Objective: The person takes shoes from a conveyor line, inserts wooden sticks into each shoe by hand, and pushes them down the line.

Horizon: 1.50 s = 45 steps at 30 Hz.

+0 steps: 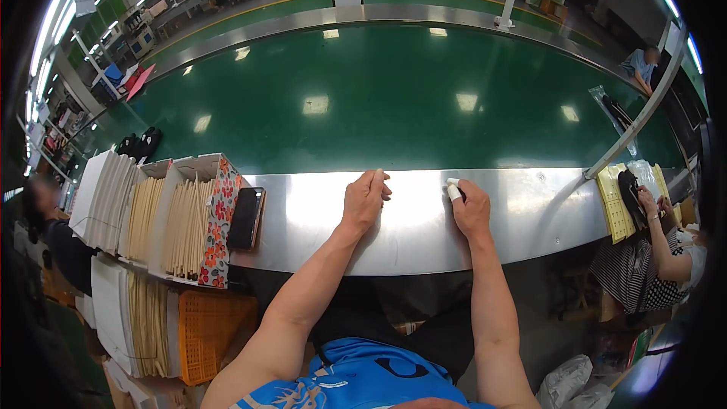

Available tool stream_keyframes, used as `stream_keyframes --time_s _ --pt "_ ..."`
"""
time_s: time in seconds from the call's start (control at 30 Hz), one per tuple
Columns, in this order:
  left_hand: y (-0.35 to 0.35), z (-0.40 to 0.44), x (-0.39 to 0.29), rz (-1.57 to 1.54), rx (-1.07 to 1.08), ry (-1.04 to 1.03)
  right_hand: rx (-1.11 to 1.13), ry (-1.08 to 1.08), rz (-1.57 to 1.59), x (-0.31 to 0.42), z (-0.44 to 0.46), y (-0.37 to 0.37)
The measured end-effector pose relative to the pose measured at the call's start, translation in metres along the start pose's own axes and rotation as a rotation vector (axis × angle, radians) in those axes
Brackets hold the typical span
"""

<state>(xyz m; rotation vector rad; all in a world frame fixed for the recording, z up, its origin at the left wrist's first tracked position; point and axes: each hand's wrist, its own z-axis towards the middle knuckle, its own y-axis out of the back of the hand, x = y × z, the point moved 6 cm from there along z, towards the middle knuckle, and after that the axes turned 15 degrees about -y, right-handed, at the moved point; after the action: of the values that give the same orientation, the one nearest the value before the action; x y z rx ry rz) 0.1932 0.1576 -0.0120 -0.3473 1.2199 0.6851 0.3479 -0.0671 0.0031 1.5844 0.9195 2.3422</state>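
My left hand (366, 201) rests on its side on the bare metal strip (416, 220), its fingers loosely curled and nothing visible in them. Across a gap of bare metal, my right hand (470, 208) rests on the same strip, also curled, with white coverings on the thumb and a fingertip and no object showing. A dark phone-like case (246, 218) lies on the strip left of my left hand, beside a flower-patterned box side (220, 220). Beyond both hands stretches the green belt surface (386, 106).
Boxes of thin sticks (189, 220) and white sheets (102, 197) stand at left, above an orange crate (212, 333). At right, a co-worker's hands (647, 201) hold a black item near yellow trays (617, 208). A metal post (632, 132) rises from the strip.
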Motion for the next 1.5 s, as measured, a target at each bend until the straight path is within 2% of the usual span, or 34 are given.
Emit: stream_keyframes --time_s 1.5 --pt "0.0003 -0.0008 -0.0044 0.021 0.001 -0.003 -0.018 0.012 0.023 -0.0011 -0.0002 -0.0007"
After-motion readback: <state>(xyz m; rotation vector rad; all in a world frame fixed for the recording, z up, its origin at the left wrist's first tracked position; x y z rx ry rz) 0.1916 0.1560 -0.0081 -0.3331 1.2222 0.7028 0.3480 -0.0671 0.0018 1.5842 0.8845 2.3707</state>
